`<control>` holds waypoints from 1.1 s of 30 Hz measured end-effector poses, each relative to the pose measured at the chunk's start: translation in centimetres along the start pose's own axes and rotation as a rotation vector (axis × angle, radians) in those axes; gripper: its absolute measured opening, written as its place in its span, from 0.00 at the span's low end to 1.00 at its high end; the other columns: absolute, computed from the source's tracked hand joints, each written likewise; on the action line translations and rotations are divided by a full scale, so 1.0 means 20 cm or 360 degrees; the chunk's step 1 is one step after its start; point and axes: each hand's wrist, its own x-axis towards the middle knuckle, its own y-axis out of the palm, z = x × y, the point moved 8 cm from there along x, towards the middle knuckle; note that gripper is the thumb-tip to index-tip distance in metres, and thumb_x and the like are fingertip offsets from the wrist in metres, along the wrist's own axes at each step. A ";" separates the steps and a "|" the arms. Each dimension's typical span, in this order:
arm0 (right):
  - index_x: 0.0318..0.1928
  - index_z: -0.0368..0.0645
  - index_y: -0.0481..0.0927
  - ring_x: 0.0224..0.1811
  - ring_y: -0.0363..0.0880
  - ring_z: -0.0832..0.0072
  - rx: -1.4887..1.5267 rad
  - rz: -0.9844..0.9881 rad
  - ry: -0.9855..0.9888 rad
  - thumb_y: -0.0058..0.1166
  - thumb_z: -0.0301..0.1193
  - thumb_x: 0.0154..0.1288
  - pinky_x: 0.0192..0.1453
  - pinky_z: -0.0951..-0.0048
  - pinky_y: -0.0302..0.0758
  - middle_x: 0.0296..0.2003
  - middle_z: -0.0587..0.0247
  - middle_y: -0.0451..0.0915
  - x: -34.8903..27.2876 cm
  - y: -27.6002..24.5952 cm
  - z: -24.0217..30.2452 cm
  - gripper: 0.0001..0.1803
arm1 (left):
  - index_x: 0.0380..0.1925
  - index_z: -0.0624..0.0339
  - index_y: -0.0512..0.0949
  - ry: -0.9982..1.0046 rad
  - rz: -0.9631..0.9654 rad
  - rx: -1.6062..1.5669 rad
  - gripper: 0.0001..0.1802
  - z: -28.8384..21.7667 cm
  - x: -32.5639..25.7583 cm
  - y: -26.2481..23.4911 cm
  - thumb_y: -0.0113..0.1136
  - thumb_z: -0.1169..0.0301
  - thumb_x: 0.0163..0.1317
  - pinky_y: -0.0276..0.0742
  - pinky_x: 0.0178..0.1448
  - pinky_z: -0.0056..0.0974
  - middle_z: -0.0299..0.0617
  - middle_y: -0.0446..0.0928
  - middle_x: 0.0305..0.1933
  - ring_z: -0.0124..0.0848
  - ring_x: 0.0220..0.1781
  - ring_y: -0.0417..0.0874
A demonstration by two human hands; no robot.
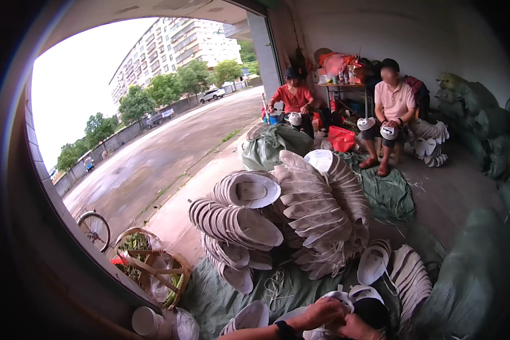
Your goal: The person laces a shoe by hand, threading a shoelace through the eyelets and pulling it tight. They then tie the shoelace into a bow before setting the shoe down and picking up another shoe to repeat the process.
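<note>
At the far left, a round woven basket (153,265) with green plants inside stood near a bicycle wheel (95,229) by the road. Next to the basket, a dull green cloth sheet (221,294) lay spread on the floor, and it carried almost everything else. On the middle of the sheet sat a big pile of stacked white cap brims (289,212), curved and pressed tightly together in long rows. It looked as if a lot of the work was already done, because so many pieces were stacked up there. At the near edge of the sheet, the left hand (322,311), with a dark band on its wrist, was closed around a white and black cap piece (354,299). The right hand (354,327) was beside it, touching the same piece, and its fingers were curled shut on it too. So that piece sat low in the middle, held between both hands. To the right, some loose white pieces (405,272) lay on the sheet, so it seemed more were left to do. Farther back, a person in a red shirt (293,97) and a person in a pink shirt (394,102) sat with white pieces in their laps. Full green sacks (481,272) leaned along the right side.
</note>
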 end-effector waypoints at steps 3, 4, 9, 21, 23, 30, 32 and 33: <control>0.35 0.35 0.81 0.25 0.78 0.76 0.0076 -0.0092 -0.0109 0.58 0.36 0.60 0.29 0.69 0.73 0.20 0.58 0.80 -0.01 -0.03 0.06 0.14 | 0.47 0.56 0.76 0.0113 0.0001 0.0313 0.14 -0.05 0.00 0.00 0.57 0.65 0.63 0.65 0.61 0.41 0.40 0.74 0.47 0.40 0.55 0.72; 0.35 0.35 0.81 0.25 0.78 0.76 0.0068 -0.0083 -0.0111 0.58 0.36 0.60 0.29 0.69 0.73 0.20 0.58 0.80 -0.01 -0.03 0.07 0.14 | 0.47 0.55 0.76 0.0262 -0.0012 0.0318 0.14 -0.07 -0.01 0.00 0.57 0.65 0.62 0.66 0.60 0.41 0.39 0.75 0.46 0.42 0.54 0.72; 0.30 0.34 0.78 0.24 0.79 0.66 0.0058 -0.0243 -0.0161 0.50 0.30 0.63 0.28 0.65 0.72 0.21 0.47 0.78 -0.01 -0.01 -0.02 0.11 | 0.47 0.57 0.76 0.0103 -0.0189 0.0154 0.14 0.00 -0.02 -0.01 0.55 0.65 0.65 0.66 0.60 0.41 0.42 0.75 0.46 0.39 0.54 0.73; 0.32 0.36 0.79 0.32 0.82 0.72 -0.0129 0.0045 -0.0110 0.56 0.35 0.63 0.37 0.66 0.77 0.27 0.49 0.80 0.08 0.08 -0.19 0.13 | 0.50 0.60 0.75 -0.0058 -0.0127 -0.0480 0.15 0.18 -0.02 0.02 0.52 0.67 0.67 0.68 0.59 0.36 0.42 0.75 0.51 0.32 0.55 0.74; 0.35 0.37 0.79 0.32 0.82 0.72 -0.0072 0.0023 -0.0087 0.56 0.36 0.63 0.37 0.67 0.77 0.28 0.49 0.81 0.04 0.06 -0.16 0.13 | 0.50 0.57 0.76 -0.0063 -0.0154 0.0001 0.15 0.06 -0.02 0.02 0.54 0.68 0.64 0.69 0.58 0.38 0.41 0.75 0.49 0.35 0.55 0.73; 0.43 0.41 0.81 0.33 0.81 0.74 -0.0004 0.0069 -0.0001 0.56 0.38 0.63 0.40 0.69 0.77 0.28 0.56 0.82 -0.03 0.08 -0.13 0.15 | 0.48 0.46 0.77 -0.0187 0.0055 0.0840 0.18 -0.14 -0.02 0.02 0.58 0.66 0.55 0.69 0.58 0.40 0.35 0.76 0.48 0.38 0.54 0.73; 0.41 0.40 0.81 0.31 0.81 0.75 0.0053 0.0070 -0.0023 0.56 0.38 0.63 0.38 0.70 0.76 0.26 0.58 0.82 0.01 0.14 -0.20 0.14 | 0.49 0.45 0.76 -0.0292 -0.0032 0.0717 0.19 -0.03 -0.01 -0.01 0.60 0.63 0.55 0.67 0.60 0.42 0.36 0.75 0.51 0.40 0.58 0.71; 0.39 0.40 0.82 0.30 0.80 0.77 0.0112 0.0074 -0.0021 0.55 0.37 0.64 0.36 0.72 0.76 0.25 0.60 0.82 0.04 0.16 -0.24 0.13 | 0.49 0.45 0.76 -0.0277 -0.0036 0.0740 0.19 0.02 0.01 -0.04 0.60 0.63 0.55 0.67 0.60 0.42 0.36 0.75 0.51 0.40 0.58 0.71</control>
